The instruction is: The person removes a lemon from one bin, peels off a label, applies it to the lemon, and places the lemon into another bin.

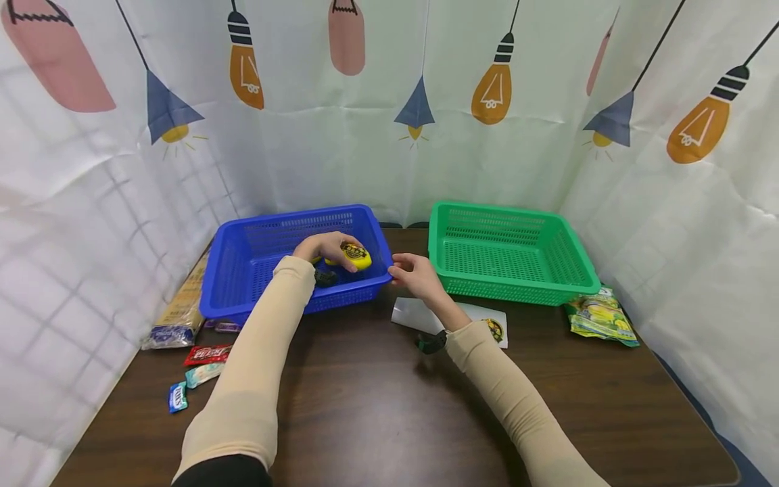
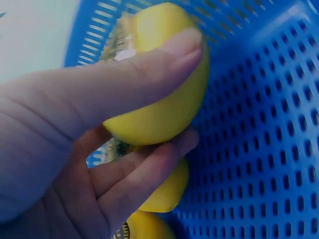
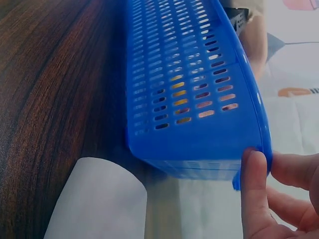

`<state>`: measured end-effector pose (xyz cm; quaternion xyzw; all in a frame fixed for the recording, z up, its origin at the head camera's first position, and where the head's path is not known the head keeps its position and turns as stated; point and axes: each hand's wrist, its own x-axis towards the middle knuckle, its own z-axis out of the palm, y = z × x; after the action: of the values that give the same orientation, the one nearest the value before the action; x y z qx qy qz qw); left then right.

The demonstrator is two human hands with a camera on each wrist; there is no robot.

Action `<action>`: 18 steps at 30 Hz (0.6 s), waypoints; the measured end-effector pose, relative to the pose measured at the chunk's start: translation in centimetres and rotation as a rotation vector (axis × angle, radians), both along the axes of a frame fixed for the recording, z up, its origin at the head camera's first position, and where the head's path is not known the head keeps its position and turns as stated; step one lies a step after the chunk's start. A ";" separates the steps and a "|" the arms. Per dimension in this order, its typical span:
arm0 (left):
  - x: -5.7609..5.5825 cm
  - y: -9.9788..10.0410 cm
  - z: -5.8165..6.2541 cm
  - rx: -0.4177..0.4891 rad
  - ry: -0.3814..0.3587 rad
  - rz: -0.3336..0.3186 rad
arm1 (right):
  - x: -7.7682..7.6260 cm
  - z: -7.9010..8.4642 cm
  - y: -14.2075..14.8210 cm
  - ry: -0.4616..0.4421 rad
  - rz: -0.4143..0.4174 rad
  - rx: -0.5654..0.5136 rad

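Note:
My left hand point(image 1: 331, 247) reaches into the blue basket point(image 1: 243, 233) and grips a smooth, yellow, rounded fruit-like thing point(image 2: 159, 117) with a dark printed label. In the left wrist view the thumb lies over it and fingers pass beneath. Lower in that view, yellow pieces of similar colour point(image 2: 169, 191) sit against the basket's perforated wall, partly covered by the hand. My right hand point(image 1: 416, 274) pinches the basket's rim point(image 3: 256, 119) at its right corner, thumb and fingers on opposite sides.
A green basket point(image 1: 514, 291) stands at back right, beside a yellow-green packet point(image 1: 602, 316). A white sheet point(image 1: 420, 314) with a round yellow-black print lies under the right forearm. At left are a red packet point(image 1: 207, 355), smaller wrappers point(image 1: 178, 397) and a long brown package point(image 1: 182, 304).

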<state>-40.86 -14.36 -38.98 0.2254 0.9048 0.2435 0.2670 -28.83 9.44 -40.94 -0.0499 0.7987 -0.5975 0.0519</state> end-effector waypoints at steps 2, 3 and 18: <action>0.1 -0.1 -0.3 -0.009 -0.034 -0.011 | 0.0 -0.1 -0.1 -0.004 0.007 -0.006; 0.2 -0.1 -0.3 -0.005 -0.056 -0.012 | 0.0 -0.1 -0.1 -0.004 0.009 -0.009; 2.1 0.2 2.4 -0.067 -0.139 0.063 | 0.4 -0.5 0.6 0.068 0.034 0.044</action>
<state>-38.77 -14.13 -36.56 0.1702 0.8983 0.2363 0.3290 -28.46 9.99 -41.44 -0.0825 0.8119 -0.5768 0.0359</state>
